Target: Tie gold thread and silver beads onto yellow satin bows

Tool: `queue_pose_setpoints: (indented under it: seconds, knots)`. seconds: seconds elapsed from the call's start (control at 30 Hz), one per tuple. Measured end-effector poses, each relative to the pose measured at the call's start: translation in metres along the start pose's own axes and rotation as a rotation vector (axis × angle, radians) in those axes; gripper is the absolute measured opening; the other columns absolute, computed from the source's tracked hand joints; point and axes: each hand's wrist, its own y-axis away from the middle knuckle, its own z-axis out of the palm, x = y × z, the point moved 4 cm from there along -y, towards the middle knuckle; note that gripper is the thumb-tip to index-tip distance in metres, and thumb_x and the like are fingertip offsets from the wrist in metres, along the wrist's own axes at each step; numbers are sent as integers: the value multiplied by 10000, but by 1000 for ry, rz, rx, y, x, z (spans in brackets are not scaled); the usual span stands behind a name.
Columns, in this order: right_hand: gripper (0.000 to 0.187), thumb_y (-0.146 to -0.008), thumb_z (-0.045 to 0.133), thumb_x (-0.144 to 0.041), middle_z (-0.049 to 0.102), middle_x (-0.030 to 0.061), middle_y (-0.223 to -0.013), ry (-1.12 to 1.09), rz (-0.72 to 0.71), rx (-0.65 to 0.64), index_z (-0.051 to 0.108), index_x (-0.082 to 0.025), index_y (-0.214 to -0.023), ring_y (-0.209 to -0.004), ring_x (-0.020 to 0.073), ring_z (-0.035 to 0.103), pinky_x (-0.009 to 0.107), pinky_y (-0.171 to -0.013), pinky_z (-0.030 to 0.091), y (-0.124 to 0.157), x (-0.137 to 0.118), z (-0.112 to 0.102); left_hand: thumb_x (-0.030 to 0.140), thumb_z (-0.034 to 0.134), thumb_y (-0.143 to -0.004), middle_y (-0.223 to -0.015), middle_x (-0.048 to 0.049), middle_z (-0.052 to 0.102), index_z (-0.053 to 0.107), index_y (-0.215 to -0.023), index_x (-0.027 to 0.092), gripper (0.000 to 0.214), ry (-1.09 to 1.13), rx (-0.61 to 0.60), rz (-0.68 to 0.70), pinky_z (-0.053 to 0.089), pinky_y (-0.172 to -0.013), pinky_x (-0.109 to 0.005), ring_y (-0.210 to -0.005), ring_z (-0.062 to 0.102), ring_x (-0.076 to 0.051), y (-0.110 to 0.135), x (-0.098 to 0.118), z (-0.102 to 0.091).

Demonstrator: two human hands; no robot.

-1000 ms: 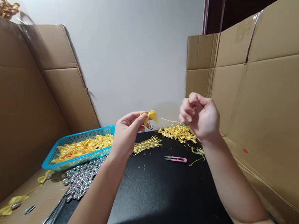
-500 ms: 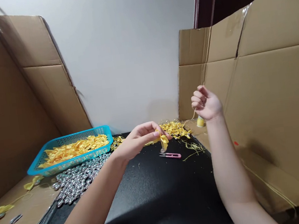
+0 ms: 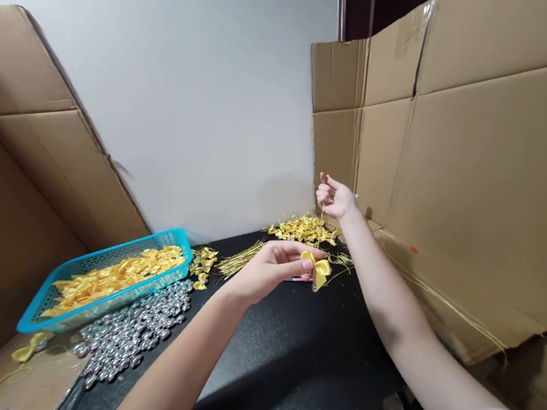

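My left hand [image 3: 274, 269] pinches a small yellow ribbon bow [image 3: 318, 268] low over the black tabletop [image 3: 293, 350]. My right hand [image 3: 336, 198] is raised farther back on the right, its fingers closed on a thin gold thread [image 3: 322, 219] that runs down toward the bow. Behind the bow lies a heap of finished yellow bows [image 3: 301, 229], and a bundle of gold wires [image 3: 240, 259] lies to its left.
A blue basket [image 3: 39, 304] of yellow ribbon pieces stands at the left, with a spread of silver bells [image 3: 133, 328] in front of it. Cardboard walls [image 3: 489, 156] enclose both sides. A few loose bows [image 3: 203, 264] lie near the basket.
My left hand has lowered the bow to the right, toward the table. My right hand has drawn back and away, pulling the thread taut. The camera has swung to the right.
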Motion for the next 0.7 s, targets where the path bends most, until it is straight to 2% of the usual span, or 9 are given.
queue_pose_setpoints:
  seconds: [0.17,0.33,0.5,0.63,0.7]
  knots:
    - [332,-987,388,-228,113,-121,-439,-20,-20,83,476,-187,-670,-335,57,155,121,-318,174,-6,5,-3,291,769,-739,-797,-77,736,756,-860,144,191,11,-68,-21,528,-713,-299,-743,678,-176,-3,-8,5]
    - [348,-971,408,-222,106,-124,-418,-34,-33,151,399,-188,-624,-322,53,140,127,-306,165,-10,5,-18,251,766,-745,-830,-70,755,765,-850,147,147,8,-152,-43,523,-795,-293,-729,676,-139,-2,-11,15]
    - [387,-994,332,-202,113,-120,-401,-46,-40,203,375,-185,-611,-311,52,142,136,-303,152,-15,4,-35,210,784,-720,-874,-73,764,759,-885,144,180,23,-171,-124,525,-751,-248,-745,685,-127,-1,-17,22]
    - [384,-1004,327,-203,165,-117,-411,-46,-45,229,413,-178,-630,-316,46,157,143,-306,167,-19,3,-44,172,817,-667,-855,-57,763,755,-893,141,236,48,-152,-177,526,-758,-235,-752,688,-118,-1,-22,22]
    - [336,-999,381,-232,298,-107,-455,-42,-47,247,482,-158,-687,-338,33,239,139,-329,233,-23,3,-49,149,832,-639,-833,-43,760,755,-889,141,261,61,-151,-186,526,-757,-226,-741,684,-108,-1,-23,22]
